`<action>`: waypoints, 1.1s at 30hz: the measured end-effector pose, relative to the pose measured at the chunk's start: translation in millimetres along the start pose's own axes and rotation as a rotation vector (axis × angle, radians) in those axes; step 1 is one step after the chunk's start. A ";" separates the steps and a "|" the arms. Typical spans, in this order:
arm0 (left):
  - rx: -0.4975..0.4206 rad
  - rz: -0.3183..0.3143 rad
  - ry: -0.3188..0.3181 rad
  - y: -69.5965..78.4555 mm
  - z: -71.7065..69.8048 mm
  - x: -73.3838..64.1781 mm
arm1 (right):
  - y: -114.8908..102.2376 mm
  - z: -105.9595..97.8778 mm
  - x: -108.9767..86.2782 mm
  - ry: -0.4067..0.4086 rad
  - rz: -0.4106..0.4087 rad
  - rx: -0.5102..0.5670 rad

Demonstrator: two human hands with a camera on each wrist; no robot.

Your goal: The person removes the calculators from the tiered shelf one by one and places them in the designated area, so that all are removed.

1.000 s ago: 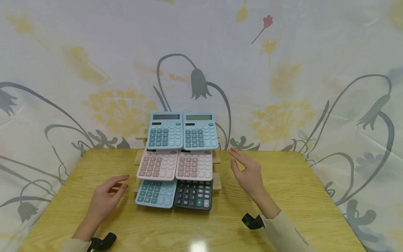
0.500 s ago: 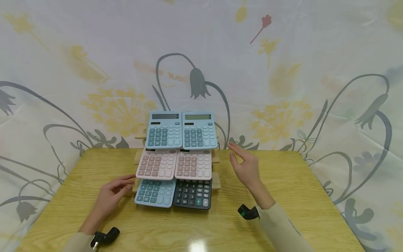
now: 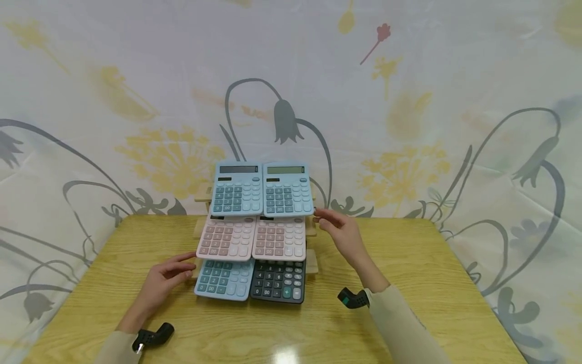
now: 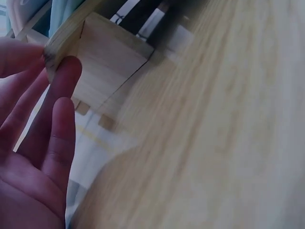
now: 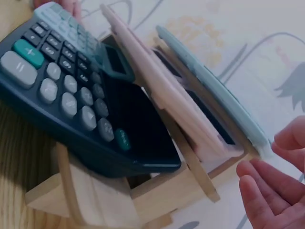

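A stepped wooden rack (image 3: 311, 262) holds calculators in three rows. On top lie two light blue calculators (image 3: 288, 189), below them two pink calculators (image 3: 279, 238), and at the bottom a blue calculator (image 3: 225, 279) beside a black calculator (image 3: 278, 281). My left hand (image 3: 159, 284) is at the rack's lower left; in the left wrist view its thumb and fingers pinch the end of a wooden ledge (image 4: 57, 50). My right hand (image 3: 344, 236), fingers loosely bent, is at the rack's upper right, close to the corner of the top right calculator (image 5: 214, 90). Nothing shows between its fingers; contact is unclear.
The rack stands on a yellow wood-grain table (image 3: 400, 283), near its back edge. Behind hangs a pale cloth (image 3: 409, 65) printed with flowers. A black wrist camera (image 3: 352, 298) sits on each wrist.
My left hand has moved right and up to the rack's ledge. The right hand has come left to the rack's upper right side. The calculators have stayed in place.
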State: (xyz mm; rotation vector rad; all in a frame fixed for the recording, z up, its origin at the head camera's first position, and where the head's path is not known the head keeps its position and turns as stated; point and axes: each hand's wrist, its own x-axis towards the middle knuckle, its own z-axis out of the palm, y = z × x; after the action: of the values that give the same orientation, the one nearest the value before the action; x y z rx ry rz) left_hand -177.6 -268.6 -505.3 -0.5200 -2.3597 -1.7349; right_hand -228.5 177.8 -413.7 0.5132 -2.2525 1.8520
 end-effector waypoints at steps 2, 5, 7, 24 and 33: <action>-0.023 0.008 -0.019 0.0 0.7 1.6 | -0.9 1.5 2.0 0.009 0.008 0.005; -0.051 0.029 -0.050 0.9 1.4 5.1 | -3.0 5.3 6.8 0.029 0.022 0.010; -0.074 0.039 -0.064 1.1 1.3 7.1 | -4.7 8.4 10.5 0.039 0.034 0.015; -0.094 0.002 -0.070 -6.3 4.8 12.4 | -13.7 17.0 27.5 0.078 0.214 0.096; -0.105 -0.009 -0.051 -4.9 7.6 8.3 | -14.7 17.8 29.1 0.032 0.247 0.155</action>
State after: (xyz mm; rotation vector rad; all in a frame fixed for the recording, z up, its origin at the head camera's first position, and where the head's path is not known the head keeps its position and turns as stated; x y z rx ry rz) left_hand -186.6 -261.1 -509.3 -0.5758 -2.3177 -1.8792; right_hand -248.5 153.8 -393.7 0.2325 -2.2493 2.1476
